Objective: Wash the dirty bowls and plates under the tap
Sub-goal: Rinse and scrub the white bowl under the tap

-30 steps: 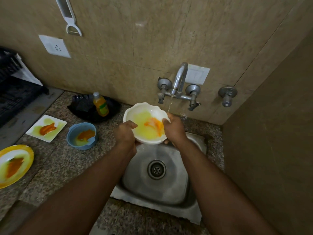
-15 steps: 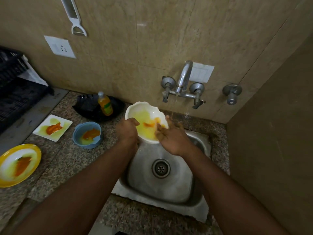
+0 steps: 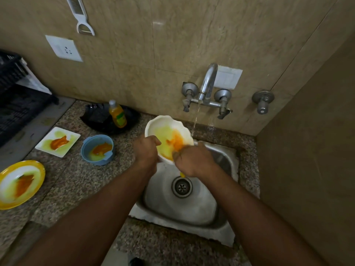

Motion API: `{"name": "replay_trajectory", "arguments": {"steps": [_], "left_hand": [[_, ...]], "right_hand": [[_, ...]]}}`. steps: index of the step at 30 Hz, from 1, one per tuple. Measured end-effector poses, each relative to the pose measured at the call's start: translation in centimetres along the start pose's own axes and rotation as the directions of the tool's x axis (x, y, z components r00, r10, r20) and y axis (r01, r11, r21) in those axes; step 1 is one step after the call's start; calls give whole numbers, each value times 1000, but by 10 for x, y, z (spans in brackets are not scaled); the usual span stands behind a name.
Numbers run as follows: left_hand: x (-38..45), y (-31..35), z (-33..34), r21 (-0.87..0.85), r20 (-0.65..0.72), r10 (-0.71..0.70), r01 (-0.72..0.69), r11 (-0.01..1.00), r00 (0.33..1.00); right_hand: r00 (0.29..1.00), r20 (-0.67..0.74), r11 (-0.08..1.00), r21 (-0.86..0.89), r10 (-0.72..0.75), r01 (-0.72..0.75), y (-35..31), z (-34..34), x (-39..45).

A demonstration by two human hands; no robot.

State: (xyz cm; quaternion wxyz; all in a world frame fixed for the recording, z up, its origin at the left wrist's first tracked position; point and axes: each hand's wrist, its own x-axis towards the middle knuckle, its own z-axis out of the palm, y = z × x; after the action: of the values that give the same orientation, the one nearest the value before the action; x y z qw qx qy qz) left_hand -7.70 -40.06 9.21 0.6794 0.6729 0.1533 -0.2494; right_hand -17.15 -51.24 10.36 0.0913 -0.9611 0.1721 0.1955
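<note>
Over the sink (image 3: pixel 194 208), tilted between both hands: white bowl (image 3: pixel 165 127), gripped at its near rim by left hand (image 3: pixel 147 150), thumb curled over. Right hand (image 3: pixel 194 160) fingers reaching inside, rubbing orange residue; curl hidden. Tap (image 3: pixel 208 83) running just beyond them. Next, probably: shifting bowl under stream, rinsing.

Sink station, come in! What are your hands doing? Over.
Left hand grips white bowl rim. Right hand rubs orange mess inside. Tap running. Nothing in the way.

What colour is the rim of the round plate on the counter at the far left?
Yellow; the plate has a white centre with orange smears. Head view.
</note>
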Motion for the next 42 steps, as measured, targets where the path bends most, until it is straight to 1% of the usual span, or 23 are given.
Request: {"name": "replay_trajectory", "arguments": {"steps": [3,5,7,9,11,12,15,17,19,21,23,25,27,29,31,33,35,36,37,38,40,41,42], "left_hand": [[-19,7,5,-16,21,-43,43,999,999],[-14,7,3,-18,-35,-31,30,999,999],[-2,6,1,12,-89,10,-9,1000,996],[1,5,0,22,-85,37,-35,999,996],[-4,4,4,31,-30,19,-18,999,999],[-7,5,7,28,-8,11,-11,1000,1000],[-4,8,10,26,-76,42,-40,999,996],[4,9,8,92,-144,118,-106,990,983],[8,8,6,154,-163,186,-161,975,969],[4,5,6,191,-144,200,-171,967,969],[-1,0,10,178,-101,178,-158,971,979],[-1,-5,14,141,-85,174,-161,977,981],[-1,-6,17,154,-101,212,-195,969,972],[4,-6,17,176,-120,250,-227,958,961],[8,-9,13,189,-139,279,-252,949,950],[10,-11,11,163,-148,272,-248,955,951],[5,-11,11,139,-142,232,-213,967,962],[3,-9,12,128,-140,215,-197,972,967],[1,-8,13,113,-132,198,-184,976,971],[1,-7,12,89,-120,173,-163,983,977],[3,-4,9,23,-112,121,-119,993,986],[5,-4,7,-3,-114,102,-103,995,988],[6,-3,6,-17,-118,82,-85,996,990]], "right_hand": [[1000,-5,999,26,28,-28,5,0,26],[998,57,993,114,-19,12,4,0,19],[998,70,977,213,-6,-9,0,9,2],[999,48,980,197,3,-12,-2,12,-1],[998,61,994,104,12,-19,0,7,12],[999,44,994,103,26,-30,3,6,22],[999,43,985,175,-2,-6,7,7,37],[996,83,969,246,-27,6,2,6,21],[998,66,970,242,13,-29,-4,14,11],[998,51,985,169,32,-40,-7,18,7],[995,62,990,115,72,-79,1,24,20],[992,40,985,121,122,-126,9,28,38],[996,40,984,156,82,-88,12,34,47],[998,50,982,187,-25,15,6,39,38],[994,46,987,124,-103,97,-4,44,24],[995,46,989,122,-85,79,-7,46,21],[999,52,975,223,-14,2,-8,41,26],[997,51,937,339,64,-78,-4,42,33],[981,75,851,488,181,-194,-1,39,39],[962,77,729,637,262,-249,5,37,42],[924,56,428,874,378,-229,17,37,51],[907,32,342,921,419,-190,21,40,56],[893,10,310,936,451,-167,22,43,58]]}}
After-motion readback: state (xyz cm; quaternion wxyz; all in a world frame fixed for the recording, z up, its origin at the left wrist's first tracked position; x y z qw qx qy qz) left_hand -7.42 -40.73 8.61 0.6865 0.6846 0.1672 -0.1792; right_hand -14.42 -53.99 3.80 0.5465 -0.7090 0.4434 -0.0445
